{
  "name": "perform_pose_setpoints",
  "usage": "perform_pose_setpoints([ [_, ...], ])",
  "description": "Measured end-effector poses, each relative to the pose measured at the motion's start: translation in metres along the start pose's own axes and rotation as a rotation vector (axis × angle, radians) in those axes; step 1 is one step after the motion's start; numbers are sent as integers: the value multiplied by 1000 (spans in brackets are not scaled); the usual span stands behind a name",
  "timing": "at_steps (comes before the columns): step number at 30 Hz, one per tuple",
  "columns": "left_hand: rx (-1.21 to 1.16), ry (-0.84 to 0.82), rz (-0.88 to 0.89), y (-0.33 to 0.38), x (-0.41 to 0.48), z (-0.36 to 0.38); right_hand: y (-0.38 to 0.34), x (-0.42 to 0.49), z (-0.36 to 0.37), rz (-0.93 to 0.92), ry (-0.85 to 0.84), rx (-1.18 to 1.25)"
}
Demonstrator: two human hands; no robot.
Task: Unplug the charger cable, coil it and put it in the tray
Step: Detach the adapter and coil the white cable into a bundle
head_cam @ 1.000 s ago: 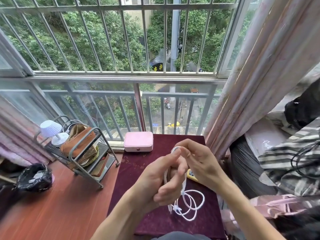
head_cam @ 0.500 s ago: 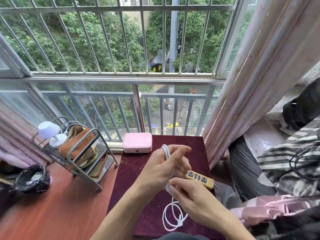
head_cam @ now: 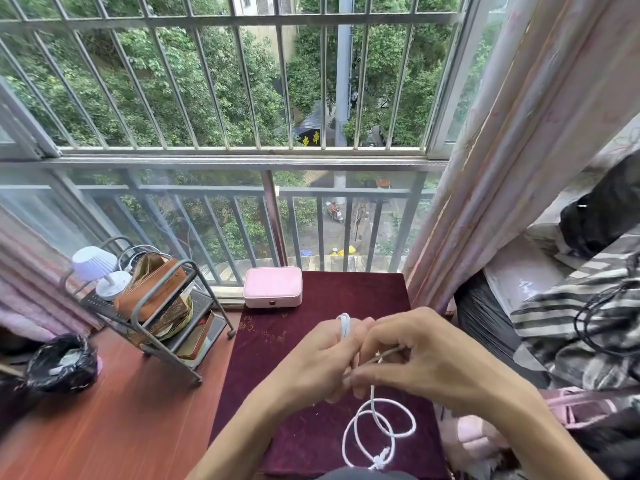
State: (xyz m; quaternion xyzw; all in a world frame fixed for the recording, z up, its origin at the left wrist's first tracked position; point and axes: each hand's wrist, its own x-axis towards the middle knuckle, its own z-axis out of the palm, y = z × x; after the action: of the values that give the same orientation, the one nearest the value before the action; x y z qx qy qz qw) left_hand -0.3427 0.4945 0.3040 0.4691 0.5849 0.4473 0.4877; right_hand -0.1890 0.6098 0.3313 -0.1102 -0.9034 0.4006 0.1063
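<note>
A white charger cable (head_cam: 375, 427) is partly wound around the fingers of my left hand (head_cam: 318, 362); a loop of it shows above my knuckles. My right hand (head_cam: 426, 358) is pressed against the left and pinches the cable just right of it. The free end hangs down in two loose loops, and its plug rests on the dark red cloth of the small table (head_cam: 311, 441). The yellow power strip is hidden behind my right hand. A grey metal rack (head_cam: 162, 306) with tray shelves stands to the left on the wooden floor.
A shut pink case (head_cam: 272, 291) sits at the table's far edge by the window railing. The rack holds a small white lamp (head_cam: 95, 268) and a brown pouch (head_cam: 152, 289). A black bin bag (head_cam: 62, 363) sits at far left. Curtain and bedding crowd the right.
My right hand has come up from below the left and now meets it at the cable, covering the yellow power strip. The hanging loops have shifted right.
</note>
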Motion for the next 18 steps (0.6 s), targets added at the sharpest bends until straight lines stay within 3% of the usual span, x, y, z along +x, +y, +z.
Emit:
perform_pose_setpoints([
  [11, -149, -168, -46, -6, -9, 0, 31, 28, -9, -25, -16, 235],
  [18, -770, -219, -43, -8, -12, -1, 44, 37, 25, 20, 211, 685],
])
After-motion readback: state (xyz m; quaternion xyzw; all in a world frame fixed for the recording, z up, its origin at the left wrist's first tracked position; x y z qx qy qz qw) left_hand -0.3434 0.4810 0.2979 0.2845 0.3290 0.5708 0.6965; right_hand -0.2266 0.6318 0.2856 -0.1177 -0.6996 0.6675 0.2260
